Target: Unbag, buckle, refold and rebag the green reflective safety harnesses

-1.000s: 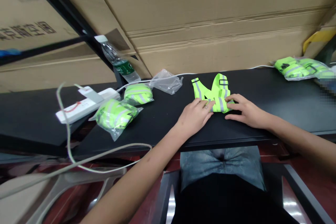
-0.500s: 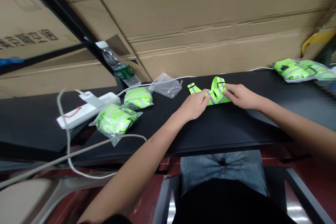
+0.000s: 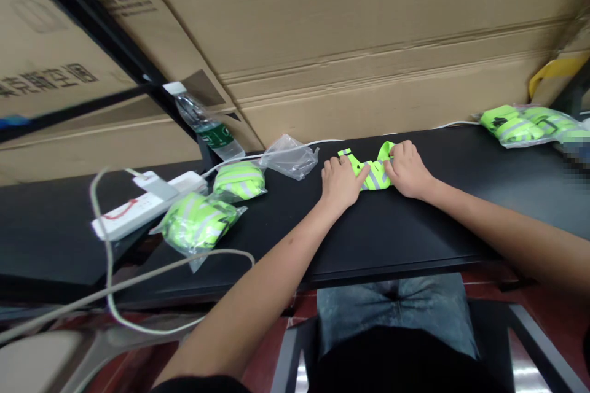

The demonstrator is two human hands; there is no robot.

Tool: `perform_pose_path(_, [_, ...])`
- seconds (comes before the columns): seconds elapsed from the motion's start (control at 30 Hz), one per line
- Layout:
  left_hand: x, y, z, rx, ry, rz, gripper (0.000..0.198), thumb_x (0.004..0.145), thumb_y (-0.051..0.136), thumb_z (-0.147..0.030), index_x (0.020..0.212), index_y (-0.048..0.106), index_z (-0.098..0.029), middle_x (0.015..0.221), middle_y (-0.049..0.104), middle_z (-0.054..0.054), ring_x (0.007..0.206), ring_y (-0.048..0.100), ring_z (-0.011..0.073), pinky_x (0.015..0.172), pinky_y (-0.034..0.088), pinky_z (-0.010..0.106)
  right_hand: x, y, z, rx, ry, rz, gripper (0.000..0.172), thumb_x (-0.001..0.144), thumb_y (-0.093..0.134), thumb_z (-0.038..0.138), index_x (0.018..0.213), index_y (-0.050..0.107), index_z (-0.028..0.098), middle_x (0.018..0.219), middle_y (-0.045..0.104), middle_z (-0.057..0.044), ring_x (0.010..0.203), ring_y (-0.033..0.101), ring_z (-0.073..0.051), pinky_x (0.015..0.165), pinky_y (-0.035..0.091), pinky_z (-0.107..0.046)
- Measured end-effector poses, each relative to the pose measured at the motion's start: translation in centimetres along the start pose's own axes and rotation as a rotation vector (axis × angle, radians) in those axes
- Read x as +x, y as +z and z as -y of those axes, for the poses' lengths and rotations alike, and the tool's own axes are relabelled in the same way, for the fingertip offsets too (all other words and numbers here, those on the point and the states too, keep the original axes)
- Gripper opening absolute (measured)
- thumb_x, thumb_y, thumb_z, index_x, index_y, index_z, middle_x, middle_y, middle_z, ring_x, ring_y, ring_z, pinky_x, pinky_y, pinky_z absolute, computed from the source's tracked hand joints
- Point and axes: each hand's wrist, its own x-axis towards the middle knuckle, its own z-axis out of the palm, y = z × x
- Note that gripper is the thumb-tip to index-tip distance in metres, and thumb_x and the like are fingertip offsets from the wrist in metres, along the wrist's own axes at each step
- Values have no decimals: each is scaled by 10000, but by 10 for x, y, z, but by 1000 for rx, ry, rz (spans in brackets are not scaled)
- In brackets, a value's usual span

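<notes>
A neon-yellow reflective strap vest (image 3: 371, 173) lies folded small on the black table (image 3: 391, 233), near its far edge. My left hand (image 3: 340, 182) presses on the vest's left end with fingers curled over it. My right hand (image 3: 406, 169) grips the right end, fingers wrapped around the fabric. Most of the vest is hidden under the two hands. An empty clear plastic bag (image 3: 289, 158) lies just left of my left hand.
Two bagged neon vests (image 3: 199, 221) (image 3: 239, 180) lie to the left, beside a white power strip (image 3: 138, 207) with a loose cable (image 3: 138, 276). A water bottle (image 3: 205, 123) leans behind them. More bagged vests (image 3: 530, 124) sit far right. Cardboard boxes (image 3: 350, 43) stand behind the table.
The vest has been folded from a spread shape into a compact bundle. Both hands moved away from me toward the boxes and closed in on it.
</notes>
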Motion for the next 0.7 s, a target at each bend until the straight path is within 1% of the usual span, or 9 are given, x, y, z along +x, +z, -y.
perform_pose_path(0.07, [-1, 4, -1, -38, 30, 34, 547, 1013, 367, -529, 1168, 552, -38, 1156, 612, 267, 1153, 569, 382, 978, 434, 556, -3, 2, 1, 19, 36, -18, 500, 980, 315, 429, 1220, 481, 24, 1256, 502, -320, 1199, 483, -448, 990, 391, -622])
perform_pose_path(0.1, [-1, 6, -1, -55, 56, 42, 523, 1025, 351, -492, 1189, 541, -33, 1175, 614, 272, 1167, 573, 372, 990, 431, 550, -3, 3, 0, 38, 32, -7, 499, 986, 304, 428, 1218, 488, 26, 1235, 532, -314, 1182, 511, -438, 990, 400, -618])
perform_pose_path(0.23, [3, 7, 3, -103, 168, 86, 425, 1039, 359, -382, 1294, 494, -71, 1246, 627, 226, 1189, 597, 293, 1011, 452, 452, 2, 4, -4, 116, -97, 87, 413, 1015, 246, 382, 1040, 577, 136, 1002, 662, -190, 1015, 621, -334, 964, 467, -520])
perform_pose_path(0.3, [5, 4, 5, -115, 206, 108, 407, 1037, 369, -362, 1321, 483, -94, 1257, 634, 203, 1171, 614, 276, 1008, 458, 432, 4, 3, -8, 150, -148, 107, 392, 1025, 249, 384, 1013, 581, 175, 990, 680, -153, 1004, 637, -301, 971, 477, -480])
perform_pose_path(0.37, [7, 1, 5, -117, 217, 116, 395, 1036, 375, -353, 1326, 477, -106, 1268, 632, 200, 1168, 616, 282, 1009, 457, 443, 5, 2, -10, 177, -157, 109, 379, 1032, 259, 400, 1091, 562, 181, 1045, 689, -148, 1034, 645, -290, 960, 490, -453])
perform_pose_path(0.43, [6, -1, 4, -117, 208, 109, 372, 1033, 385, -353, 1304, 472, -114, 1280, 624, 199, 1207, 591, 296, 1015, 451, 461, 5, 3, -12, 193, -129, 102, 400, 1034, 261, 422, 1204, 501, 151, 1101, 687, -176, 1047, 652, -297, 916, 510, -441])
perform_pose_path(0.5, [5, -2, 3, -118, 190, 99, 338, 1028, 403, -356, 1258, 467, -117, 1273, 621, 201, 1243, 564, 303, 1016, 451, 465, 4, 3, -12, 205, -99, 100, 419, 1033, 268, 438, 1240, 455, 125, 1111, 685, -199, 1005, 667, -298, 852, 528, -424])
perform_pose_path(0.6, [5, -4, 1, -123, 185, 112, 246, 1029, 412, -336, 1155, 483, -137, 1185, 655, 178, 1238, 567, 304, 1008, 457, 458, 5, 2, -12, 225, -108, 111, 341, 1032, 300, 429, 1138, 498, 172, 1064, 697, -159, 940, 674, -272, 818, 533, -399])
perform_pose_path(0.7, [5, -6, -1, -133, 211, 136, 170, 1036, 398, -305, 1043, 510, -177, 1091, 686, 122, 1230, 569, 306, 1023, 441, 469, 6, -2, -14, 234, -152, 102, 290, 1027, 348, 409, 1003, 557, 210, 1110, 678, -135, 1096, 630, -277, 947, 503, -430])
